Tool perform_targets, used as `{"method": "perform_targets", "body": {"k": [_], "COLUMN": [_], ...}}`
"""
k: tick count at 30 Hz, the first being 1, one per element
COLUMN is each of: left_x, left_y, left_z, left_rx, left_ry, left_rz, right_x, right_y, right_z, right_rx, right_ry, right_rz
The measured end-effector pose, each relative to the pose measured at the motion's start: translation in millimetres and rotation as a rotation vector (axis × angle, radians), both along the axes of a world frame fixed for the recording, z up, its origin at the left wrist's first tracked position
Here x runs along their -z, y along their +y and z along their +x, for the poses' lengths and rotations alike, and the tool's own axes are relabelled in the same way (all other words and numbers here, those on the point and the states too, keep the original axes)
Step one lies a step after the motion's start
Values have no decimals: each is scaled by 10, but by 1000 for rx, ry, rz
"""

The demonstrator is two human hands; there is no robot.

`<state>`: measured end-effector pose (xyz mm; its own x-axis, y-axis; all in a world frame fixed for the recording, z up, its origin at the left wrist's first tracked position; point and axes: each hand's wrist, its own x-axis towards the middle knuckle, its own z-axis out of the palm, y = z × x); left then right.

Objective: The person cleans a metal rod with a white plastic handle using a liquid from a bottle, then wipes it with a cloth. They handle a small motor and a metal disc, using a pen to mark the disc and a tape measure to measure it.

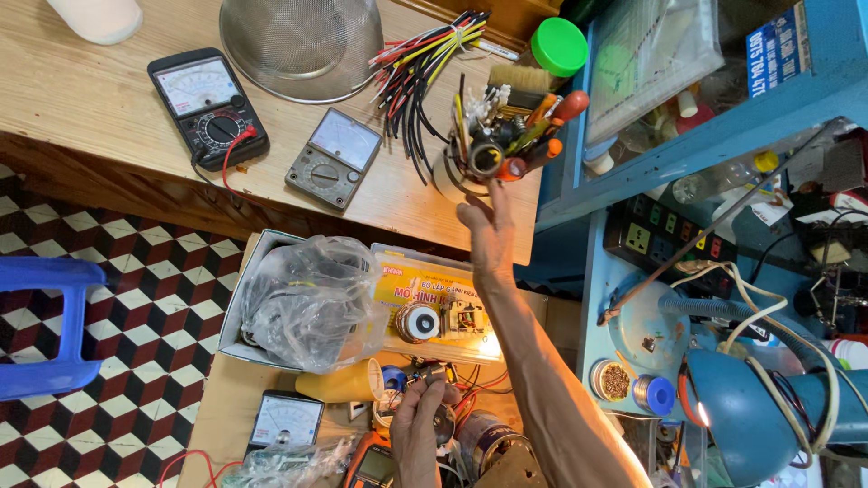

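My wooden bench (81, 99) carries 2 analog multimeters: black one (208, 108), grey one (334, 158). Also a metal mesh strainer (303, 41), a bundle of coloured wires (420, 68) and a tool cup (457, 172).

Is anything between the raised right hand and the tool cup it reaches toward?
Nothing visible: the right hand has its fingertips right at the tool cup, with bare wooden table around; the black wires lie beside it.
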<state>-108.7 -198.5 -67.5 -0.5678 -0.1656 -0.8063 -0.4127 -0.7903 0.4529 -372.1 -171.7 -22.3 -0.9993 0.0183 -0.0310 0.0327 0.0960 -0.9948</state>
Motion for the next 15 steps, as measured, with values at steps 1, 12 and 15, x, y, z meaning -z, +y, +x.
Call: {"method": "perform_targets", "body": {"k": [1, 12, 15], "left_x": [-2, -174, -88], "left_y": [-3, 88, 181], "left_z": [-5, -83, -36], "left_rx": [-10, 127, 134], "left_ry": [-12, 0, -19], "left_rz": [-1, -67, -62], "right_x": [9, 67, -60], "right_y": [-39, 456, 684], "right_z": [23, 209, 42], "right_rx": [-87, 101, 87], "right_ry": [5, -49, 165], "right_rz": [128, 230, 182]}}
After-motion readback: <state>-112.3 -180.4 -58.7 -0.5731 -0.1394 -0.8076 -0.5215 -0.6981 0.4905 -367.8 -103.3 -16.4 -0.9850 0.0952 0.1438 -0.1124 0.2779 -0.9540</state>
